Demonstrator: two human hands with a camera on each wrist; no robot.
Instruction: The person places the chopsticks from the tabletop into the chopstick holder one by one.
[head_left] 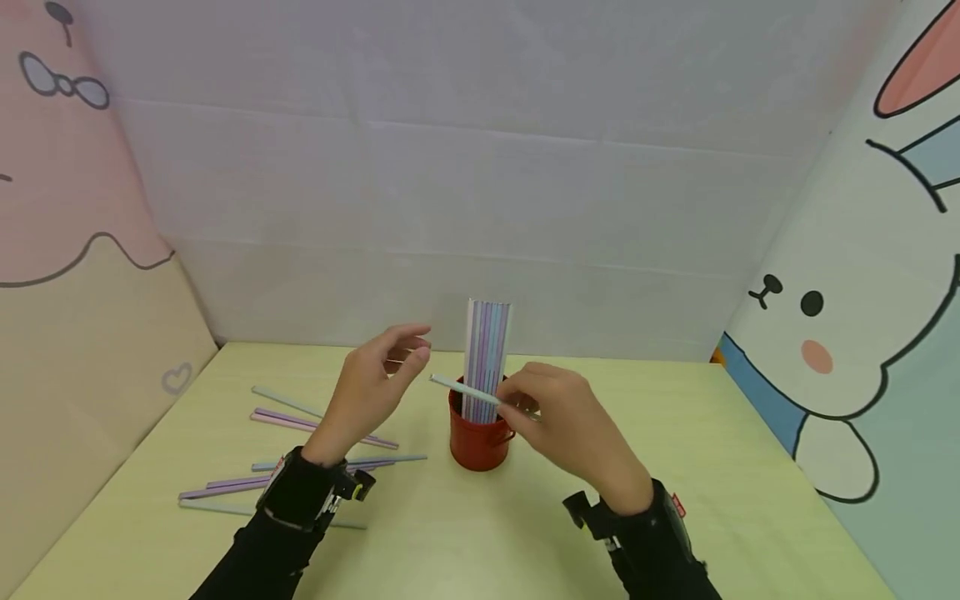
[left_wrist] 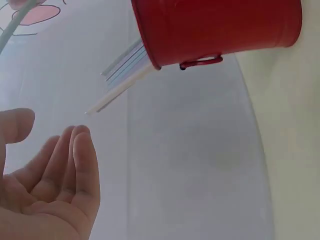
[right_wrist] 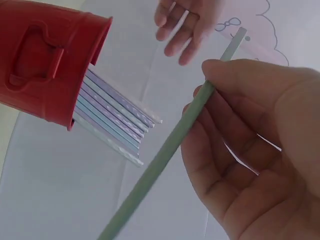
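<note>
A pale green paper straw [head_left: 467,390] is pinched between the thumb and fingers of my right hand [head_left: 551,408], just in front of a red bucket [head_left: 480,446]. Inside that bucket [right_wrist: 45,60] stand several pastel straws [head_left: 487,350], upright and side by side; purple, blue and whitish ones show in the right wrist view. My left hand [head_left: 382,379] hovers to the bucket's left, fingers loosely bent and holding nothing. In the left wrist view its palm [left_wrist: 50,200] is bare, apart from the bucket and straws.
Several loose straws [head_left: 225,485] lie on the yellow table [head_left: 637,417] at the left, partly hidden by my left forearm. A white backdrop [head_left: 480,183] rises behind the table, with cartoon-printed panels [head_left: 847,333] on both sides.
</note>
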